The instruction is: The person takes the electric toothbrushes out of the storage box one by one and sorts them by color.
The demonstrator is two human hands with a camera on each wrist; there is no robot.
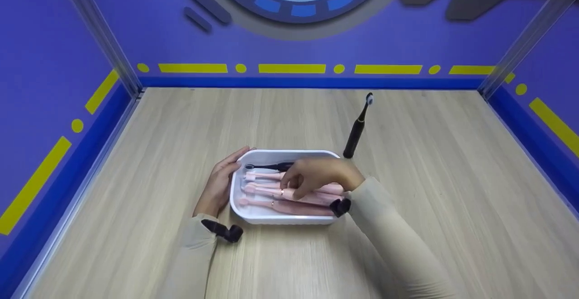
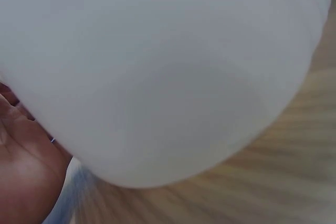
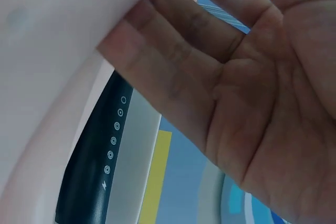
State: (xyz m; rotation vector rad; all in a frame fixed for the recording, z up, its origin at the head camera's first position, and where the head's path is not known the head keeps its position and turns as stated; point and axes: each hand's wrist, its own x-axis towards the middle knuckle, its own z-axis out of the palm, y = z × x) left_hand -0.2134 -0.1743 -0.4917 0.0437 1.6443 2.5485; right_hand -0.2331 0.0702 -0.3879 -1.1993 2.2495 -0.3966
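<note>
A white plastic bin (image 1: 289,220) with several electric toothbrushes lying side by side in it sits on the table. My left hand (image 1: 218,188) holds the bin's left end, thumb by the rim and fingers round the far corner. Inside the bin, my right hand (image 1: 319,174) pinches a light pink electric toothbrush (image 1: 288,194) near its neck. A darker pink toothbrush (image 1: 298,207) lies along the near wall. By the far wall is a black toothbrush (image 1: 267,167), partly hidden by the right hand; its row of indicator marks shows on the black handle (image 3: 94,156) in the right wrist view.
Another black electric toothbrush (image 1: 355,138) is on the table just beyond the bin's far right corner, head pointing away. Blue printed panels (image 1: 294,50) wall the wooden table (image 1: 429,154) at the back and sides.
</note>
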